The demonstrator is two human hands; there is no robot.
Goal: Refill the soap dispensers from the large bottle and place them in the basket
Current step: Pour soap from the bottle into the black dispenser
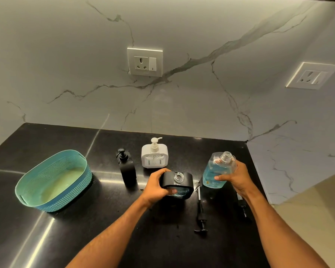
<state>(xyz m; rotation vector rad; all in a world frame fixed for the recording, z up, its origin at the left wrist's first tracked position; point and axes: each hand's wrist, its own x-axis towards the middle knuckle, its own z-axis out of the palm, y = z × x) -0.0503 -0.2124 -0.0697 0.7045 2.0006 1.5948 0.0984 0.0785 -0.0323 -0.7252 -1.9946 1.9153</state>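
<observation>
My left hand (156, 185) grips a black-framed dispenser (182, 183) on the black counter; its neck is uncapped and blue soap shows inside. My right hand (235, 179) holds the large clear bottle (214, 171) of blue soap, its cap off, upright just right of that dispenser. A black pump head (200, 211) lies on the counter in front. A slim black dispenser (127, 168) and a white dispenser (154, 156) stand behind with pumps on. The teal basket (52, 178) sits at the left with nothing in it.
A second black pump or cap piece (242, 206) lies under my right forearm near the counter's right edge. A marble wall with two sockets (145, 61) rises behind. The counter (97, 219) ends at the right, with floor beyond.
</observation>
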